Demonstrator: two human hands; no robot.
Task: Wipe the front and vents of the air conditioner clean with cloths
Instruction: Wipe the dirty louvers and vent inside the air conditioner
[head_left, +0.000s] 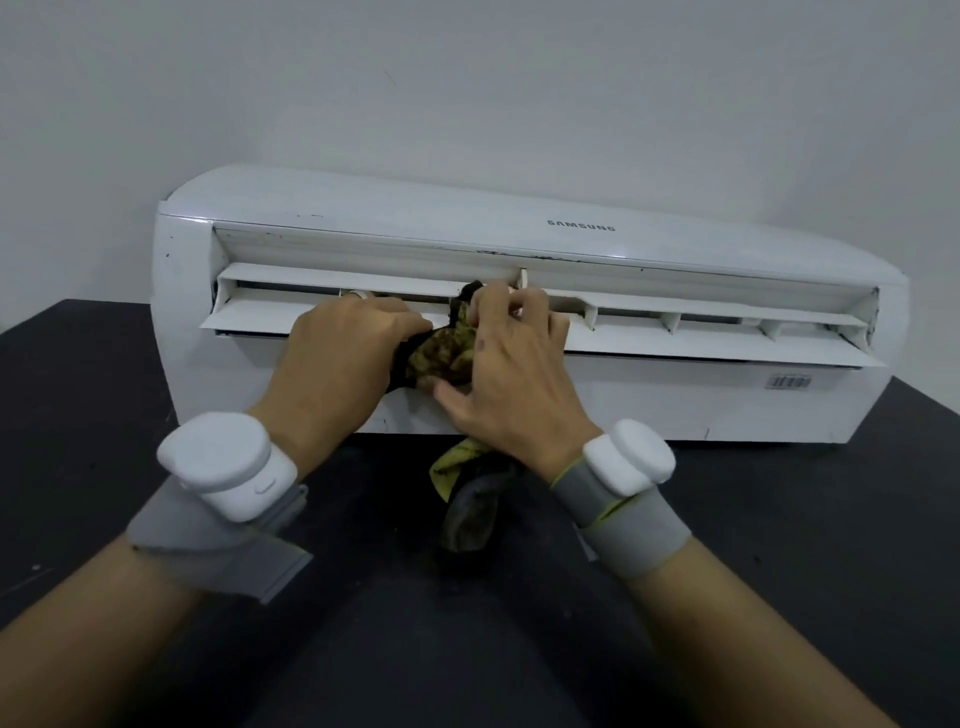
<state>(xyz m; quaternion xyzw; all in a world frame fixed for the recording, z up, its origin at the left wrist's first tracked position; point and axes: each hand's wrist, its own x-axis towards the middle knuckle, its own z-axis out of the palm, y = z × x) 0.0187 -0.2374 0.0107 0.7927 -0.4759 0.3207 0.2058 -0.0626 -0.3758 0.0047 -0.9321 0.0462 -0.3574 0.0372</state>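
A white air conditioner (675, 244) lies upside down on a black table, its vent flaps (701, 332) open toward me. A dirty yellow and black cloth (441, 356) is bunched at the middle of the vent. My left hand (337, 358) grips the cloth's left side, fingers curled into the vent slot. My right hand (511, 374) holds the cloth from the right, its fingertips pinching a dark corner at the vent's upper edge. The cloth's loose end (467, 493) hangs down onto the table between my wrists.
The black table (78, 441) stretches around the unit and toward me. A plain grey wall (467, 78) stands behind. A barcode label (789, 382) sits at the unit's lower right. White sensor bands wrap both my wrists.
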